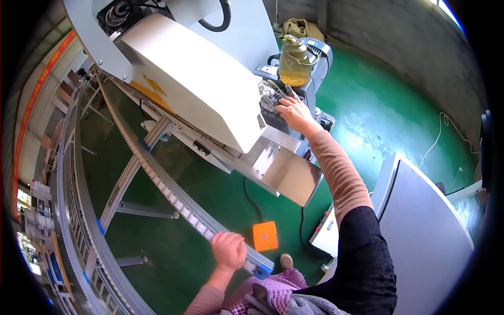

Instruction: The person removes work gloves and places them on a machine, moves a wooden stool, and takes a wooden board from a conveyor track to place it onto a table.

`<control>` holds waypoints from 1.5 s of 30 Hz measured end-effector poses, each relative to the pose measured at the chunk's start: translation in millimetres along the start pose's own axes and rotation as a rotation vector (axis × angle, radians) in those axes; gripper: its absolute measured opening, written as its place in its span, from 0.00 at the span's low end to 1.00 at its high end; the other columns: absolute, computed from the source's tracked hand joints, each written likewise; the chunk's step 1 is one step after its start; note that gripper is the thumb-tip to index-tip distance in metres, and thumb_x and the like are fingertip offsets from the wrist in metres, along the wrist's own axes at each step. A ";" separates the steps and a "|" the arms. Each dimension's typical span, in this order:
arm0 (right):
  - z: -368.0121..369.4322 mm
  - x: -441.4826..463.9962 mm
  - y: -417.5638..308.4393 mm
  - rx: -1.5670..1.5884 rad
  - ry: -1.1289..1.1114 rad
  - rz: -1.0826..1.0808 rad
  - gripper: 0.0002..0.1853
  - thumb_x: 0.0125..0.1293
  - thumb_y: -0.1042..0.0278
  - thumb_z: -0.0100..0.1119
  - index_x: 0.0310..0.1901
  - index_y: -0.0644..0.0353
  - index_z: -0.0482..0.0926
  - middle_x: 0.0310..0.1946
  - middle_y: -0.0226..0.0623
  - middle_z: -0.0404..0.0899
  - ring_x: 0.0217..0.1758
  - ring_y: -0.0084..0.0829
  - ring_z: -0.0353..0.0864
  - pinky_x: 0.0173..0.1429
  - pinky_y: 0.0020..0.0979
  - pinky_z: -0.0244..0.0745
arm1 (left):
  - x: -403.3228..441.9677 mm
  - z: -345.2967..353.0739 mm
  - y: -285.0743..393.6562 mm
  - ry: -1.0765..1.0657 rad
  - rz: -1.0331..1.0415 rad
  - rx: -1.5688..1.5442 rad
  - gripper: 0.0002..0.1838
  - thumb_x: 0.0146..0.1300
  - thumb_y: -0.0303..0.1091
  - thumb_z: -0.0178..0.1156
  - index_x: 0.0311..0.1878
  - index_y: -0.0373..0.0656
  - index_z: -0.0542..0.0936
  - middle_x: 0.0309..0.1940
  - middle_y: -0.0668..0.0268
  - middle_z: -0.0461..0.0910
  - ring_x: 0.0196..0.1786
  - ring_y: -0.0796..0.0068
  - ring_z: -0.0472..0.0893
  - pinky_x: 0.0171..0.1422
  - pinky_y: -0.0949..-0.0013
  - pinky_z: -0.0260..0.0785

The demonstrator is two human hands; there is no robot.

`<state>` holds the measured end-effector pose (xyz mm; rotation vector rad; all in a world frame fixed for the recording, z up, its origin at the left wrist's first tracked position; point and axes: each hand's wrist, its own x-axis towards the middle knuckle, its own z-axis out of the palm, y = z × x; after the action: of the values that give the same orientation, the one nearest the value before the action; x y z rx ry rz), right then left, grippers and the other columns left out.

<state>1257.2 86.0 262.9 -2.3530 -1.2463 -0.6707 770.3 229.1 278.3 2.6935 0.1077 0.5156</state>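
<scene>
My right hand (295, 113) reaches out to a pair of grey patterned work gloves (270, 95), its fingers closed on their near edge. The gloves lie on the machine beside a large clear jug (295, 62) with a green lid, a handle and yellow bits at the bottom. My left hand (229, 251) is curled into a fist at the near end of a roller conveyor rail (181, 205). Nothing shows in that fist, and its palm side is hidden.
The machine has a long white cover (189, 79) and a tan-faced chute (294, 176). An orange box (265, 235) sits on the green floor by my foot. A grey cabinet (420, 215) stands at right. A second curved conveyor (79, 210) runs at left.
</scene>
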 end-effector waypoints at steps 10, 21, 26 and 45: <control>4.0 11.2 13.5 -0.197 0.110 0.039 0.14 0.61 0.71 0.59 0.49 0.51 0.83 0.54 0.36 0.81 0.68 0.41 0.73 0.75 0.42 0.64 | 2.2 -1.9 -3.2 -0.014 0.010 -0.008 0.06 0.57 0.36 0.60 0.29 0.48 0.84 0.34 0.69 0.87 0.42 0.65 0.84 0.61 0.58 0.65; -69.0 -69.2 -2.4 -0.072 0.130 0.220 0.18 0.63 0.76 0.59 0.55 0.53 0.84 0.63 0.45 0.80 0.72 0.49 0.73 0.74 0.48 0.67 | -3.1 -1.7 -1.6 0.035 0.053 -0.028 0.09 0.59 0.35 0.57 0.27 0.46 0.82 0.32 0.66 0.86 0.41 0.61 0.83 0.60 0.54 0.66; -155.6 -143.2 -28.5 -0.071 0.040 0.303 0.20 0.60 0.76 0.64 0.56 0.54 0.83 0.59 0.45 0.81 0.68 0.46 0.76 0.73 0.44 0.69 | -10.2 2.1 -7.9 0.083 0.088 -0.028 0.08 0.59 0.34 0.59 0.25 0.47 0.82 0.31 0.68 0.86 0.40 0.63 0.83 0.60 0.56 0.65; -262.3 -644.5 -571.6 1.297 -0.231 1.711 0.15 0.73 0.64 0.58 0.56 0.61 0.79 0.39 0.39 0.85 0.38 0.31 0.84 0.41 0.36 0.82 | -270.7 -260.2 -114.6 0.013 0.308 0.155 0.37 0.56 0.39 0.71 0.71 0.51 0.74 0.74 0.48 0.65 0.66 0.45 0.75 0.69 0.48 0.69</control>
<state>401.0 -176.9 169.8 -1.4144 0.5244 0.7672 422.4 389.8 363.7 2.8745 -0.2790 0.6388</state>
